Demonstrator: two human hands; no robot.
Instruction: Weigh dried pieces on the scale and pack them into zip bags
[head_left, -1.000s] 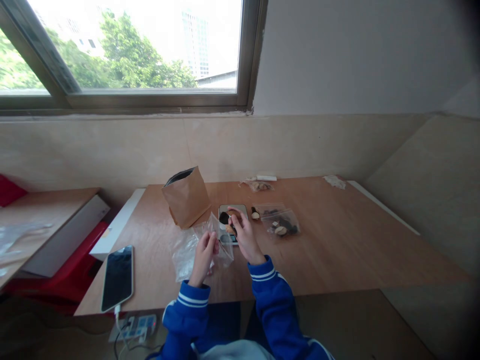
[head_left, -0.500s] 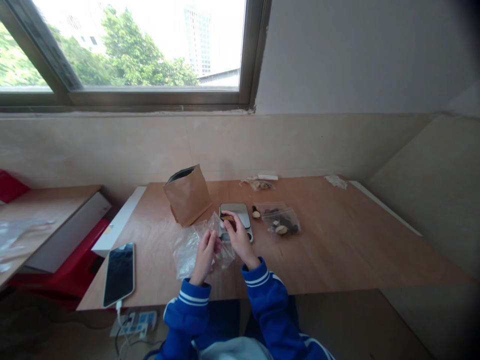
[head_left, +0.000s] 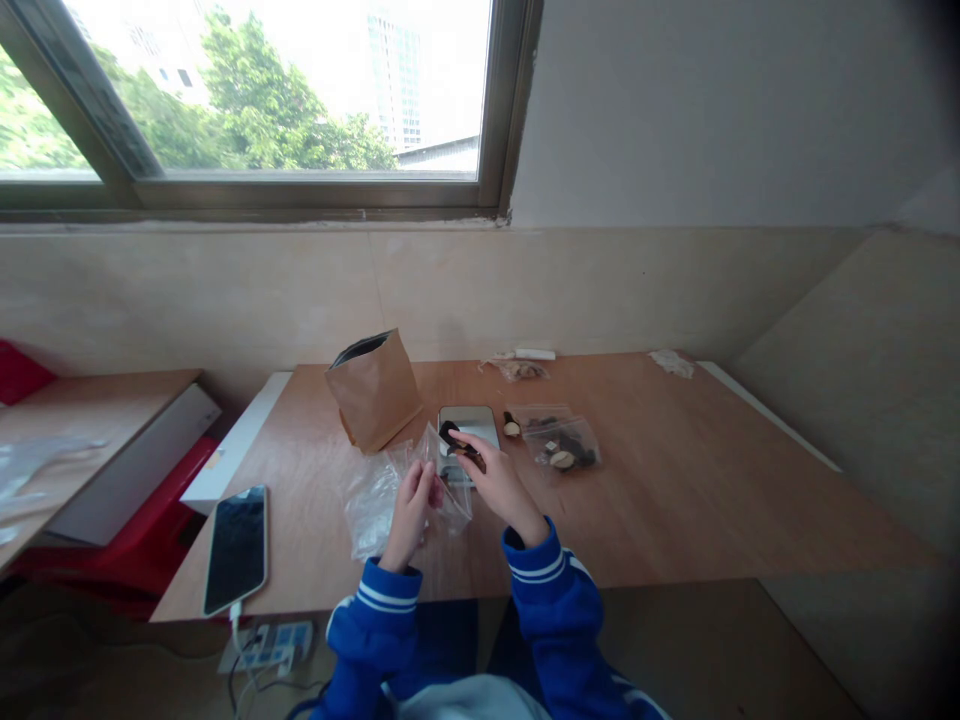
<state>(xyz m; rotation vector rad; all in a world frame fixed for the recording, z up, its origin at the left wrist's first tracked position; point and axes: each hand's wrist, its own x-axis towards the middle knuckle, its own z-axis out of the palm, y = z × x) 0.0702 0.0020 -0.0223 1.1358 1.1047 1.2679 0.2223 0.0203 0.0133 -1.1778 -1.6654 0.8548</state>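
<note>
My left hand [head_left: 412, 498] pinches the edge of a clear plastic bag [head_left: 454, 508], which hangs open at its right. Between the fingers of my right hand [head_left: 495, 478] are dark brown dried pieces [head_left: 453, 437] with some paler parts, held over the scale and beside the mouth of the bag. They look like dried mushrooms, though they are too small to be sure. Below them lies a flat kitchen scale [head_left: 480, 422] with a silver plate, partly covered by my hand. More clear plastic bags [head_left: 373, 510] lie crumpled to the left of my left hand.
An opened brown paper bag [head_left: 375, 390] stands behind the plastic bags. Right of the scale are a loose dark and pale piece [head_left: 511, 426] and zip bags [head_left: 571, 452] with similar pieces. Another small bag [head_left: 523, 370] lies near the wall. A phone [head_left: 237, 550] charges at the left edge.
My right hand has shifted slightly right and turned, so more of the dark pieces shows. The left hand has stayed in place with the plastic bag.
</note>
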